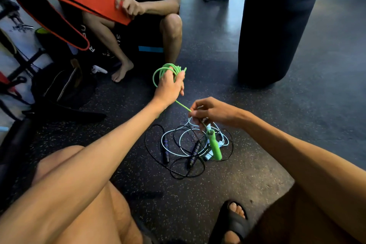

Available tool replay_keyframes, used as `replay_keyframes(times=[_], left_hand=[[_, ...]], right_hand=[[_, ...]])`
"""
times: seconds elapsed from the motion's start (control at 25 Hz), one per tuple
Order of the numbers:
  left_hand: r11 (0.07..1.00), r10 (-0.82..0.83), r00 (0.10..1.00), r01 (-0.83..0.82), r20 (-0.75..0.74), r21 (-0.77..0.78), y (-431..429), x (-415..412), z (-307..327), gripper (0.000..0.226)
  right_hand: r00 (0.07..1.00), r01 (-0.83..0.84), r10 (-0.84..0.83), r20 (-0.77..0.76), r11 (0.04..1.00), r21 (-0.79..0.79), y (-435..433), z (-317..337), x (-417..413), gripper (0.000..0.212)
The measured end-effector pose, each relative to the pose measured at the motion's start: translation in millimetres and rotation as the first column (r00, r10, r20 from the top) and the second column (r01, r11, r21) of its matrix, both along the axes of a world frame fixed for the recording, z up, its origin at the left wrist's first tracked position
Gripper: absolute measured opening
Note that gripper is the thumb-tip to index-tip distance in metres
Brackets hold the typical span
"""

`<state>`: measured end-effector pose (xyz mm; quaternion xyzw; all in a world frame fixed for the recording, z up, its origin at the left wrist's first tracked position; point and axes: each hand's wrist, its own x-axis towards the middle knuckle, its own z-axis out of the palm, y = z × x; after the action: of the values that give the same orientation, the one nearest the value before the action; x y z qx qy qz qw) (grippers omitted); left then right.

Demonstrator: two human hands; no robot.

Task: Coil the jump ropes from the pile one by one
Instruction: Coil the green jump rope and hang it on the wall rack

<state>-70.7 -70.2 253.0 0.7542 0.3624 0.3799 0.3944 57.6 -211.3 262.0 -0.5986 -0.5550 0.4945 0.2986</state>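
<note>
Raised above the floor, left hand point(169, 87): fingers point(181, 79) curled round a coil of green jump rope point(163, 71), several loops bunched over the knuckles. Nearer and lower, right hand point(214, 112): fingers pinched on the same green cord, drawn taut between the two hands. Just below the right hand, green handle point(215, 147) hanging tilted over the pile. On the speckled dark floor point(247, 174), between the knees, pile of ropes point(188, 144): black rope point(194, 153) with two dark handles point(165, 151), tangled with a pale blue-white rope point(207, 156). Opposite, a seated person holding a broad red band point(69, 0) in one hand. At right, black punching bag point(277, 22), upright. At the lower edge, black sandal point(233, 222) on a foot.
</note>
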Motion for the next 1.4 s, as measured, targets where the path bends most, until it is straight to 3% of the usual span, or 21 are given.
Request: replay_keyframes(times=[0.08, 0.2, 0.28, 0.4, 0.56, 0.72, 0.84, 1.12, 1.28, 1.4], left_hand=[[0.997, -0.055, 0.985, 0.063, -0.163, 0.046, -4, -8, 4, 0.028], [0.962, -0.263, 0.914, 0.223, -0.307, -0.16, -12, -17, 4, 0.033], [0.878, -0.418, 0.873, 0.317, -0.25, -0.36, -20, -27, 3, 0.038], [0.713, -0.57, 0.816, 0.436, -0.093, -0.549, -30, -50, 5, 0.038], [0.456, -0.611, 0.774, 0.517, 0.168, -0.725, -30, -85, 5, 0.041], [0.365, -0.515, 0.792, 0.548, 0.327, -0.753, -17, -130, 12, 0.066], [0.39, -0.438, 0.824, 0.535, 0.36, -0.75, -10, -161, 16, 0.082], [0.498, -0.163, 0.891, 0.445, 0.423, -0.745, 25, -220, 17, 0.089], [0.601, 0.207, 0.945, 0.081, 0.253, -0.796, 48, -246, -4, 0.083], [0.586, 0.506, 0.859, -0.272, 0.082, -0.764, 75, -262, -29, 0.062]], right_hand=[[0.998, 0.043, -0.047, 0.031, 0.994, 0.102, 3, 4, 3, 0.019], [0.984, 0.077, -0.117, 0.136, 0.96, 0.27, 6, 10, 8, 0.022], [0.964, 0.07, -0.151, 0.218, 0.939, 0.338, 9, 12, 8, 0.02], [0.964, 0.07, -0.156, 0.217, 0.932, 0.357, 16, 12, -1, 0.016], [0.982, 0.086, -0.142, 0.121, 0.92, 0.383, 37, 11, -29, 0.015], [0.989, 0.148, -0.146, -0.035, 0.911, 0.386, 71, 13, -70, 0.013], [0.995, 0.1, -0.083, -0.063, 0.935, 0.34, 98, 8, -109, 0.01], [0.962, 0.01, 0.011, -0.274, 0.997, 0.075, 138, 3, -179, 0.049], [0.929, -0.197, 0.177, -0.326, 0.98, -0.029, 160, -15, -204, 0.064], [0.909, -0.313, 0.302, -0.287, 0.95, 0.005, 186, -27, -221, 0.039]])
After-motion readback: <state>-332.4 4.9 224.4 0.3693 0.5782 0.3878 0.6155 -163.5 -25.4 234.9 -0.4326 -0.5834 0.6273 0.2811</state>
